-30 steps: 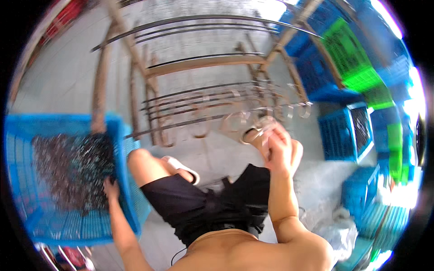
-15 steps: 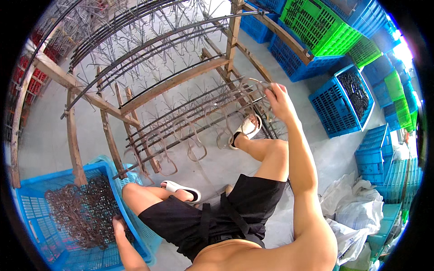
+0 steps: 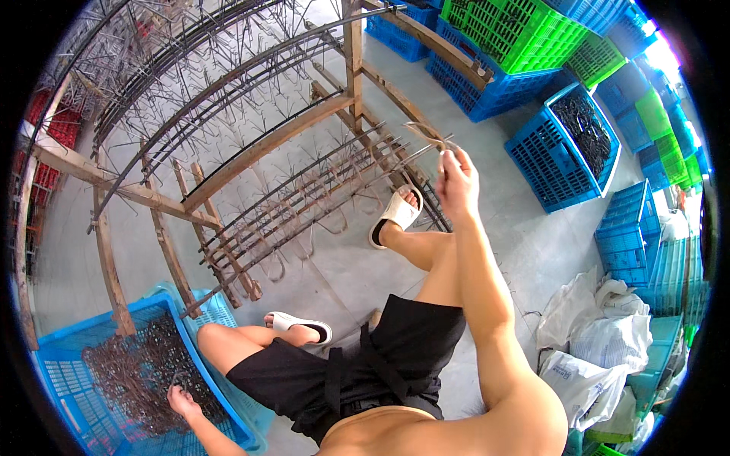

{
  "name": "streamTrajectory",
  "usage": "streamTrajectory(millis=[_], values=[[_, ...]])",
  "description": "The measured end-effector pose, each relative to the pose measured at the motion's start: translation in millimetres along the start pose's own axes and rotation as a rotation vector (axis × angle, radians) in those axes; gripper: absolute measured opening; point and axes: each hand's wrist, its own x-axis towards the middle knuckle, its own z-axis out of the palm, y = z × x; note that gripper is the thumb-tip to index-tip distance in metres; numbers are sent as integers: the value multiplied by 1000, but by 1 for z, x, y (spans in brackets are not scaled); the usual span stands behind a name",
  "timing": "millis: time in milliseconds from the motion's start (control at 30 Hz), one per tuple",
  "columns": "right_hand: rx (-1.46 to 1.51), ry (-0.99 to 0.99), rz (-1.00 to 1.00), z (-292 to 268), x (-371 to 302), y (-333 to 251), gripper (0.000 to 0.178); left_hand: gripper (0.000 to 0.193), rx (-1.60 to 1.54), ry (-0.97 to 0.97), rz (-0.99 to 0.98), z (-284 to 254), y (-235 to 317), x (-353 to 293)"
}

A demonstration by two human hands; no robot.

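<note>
Loop (image 3: 427, 135), brownish, thin, curved: one, at the fingertips of the right hand (image 3: 457, 182), just beside the outer end of the lower rods (image 3: 247, 267). Whether it touches a rod: cannot be told.

Step in hand, as judged: handling of the loop at the rod end, with the other hand among loose stock. Next move, as judged: calls for a steady pinch, the loop kept level with the rod end and clear of its neighbours.

Grip, right hand: raised, forearm extended; thumb and fingers drawn together, no gap apparent, loop pinched at its near end, most of it projecting beyond the fingers.

Grip, left hand (image 3: 182, 401): low, inside the blue basket (image 3: 61, 380), at the near side of the pieces (image 3: 133, 368); fingers partly curled. A thin dark piece lies at the fingertips; whether it is gripped cannot be told.

Pieces: brown-black, thin, tangled, heaped in the basket, beside the person's left knee.

Hanging loops (image 3: 332, 230): several, pale, in a row along the lower rods.

Rack (image 3: 270, 152): wood, carrying dark rods; stands ahead of the person.

Crate (image 3: 540, 171): blue, tilted, dark contents, right of rack.

Bags (image 3: 608, 346): white, crumpled, right side.
</note>
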Motion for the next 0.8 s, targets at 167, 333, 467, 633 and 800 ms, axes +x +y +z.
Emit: streamTrajectory(millis=[167,333,467,633,800], values=[[256,55,71,35,12,34,17,25,-205,-17,-222,-5,-33,-1],[314,54,71,38,21,33,17,41,174,-102,-140,17,-33,-38],[134,3,97,41,9,29,13,56,192,-50,-109,38,-24,-62],[235,35,15,47,9,38,15,53,166,-175,-105,28,-35,-41],[268,32,16,47,6,41,16,46,168,-161,-109,41,-33,-49]])
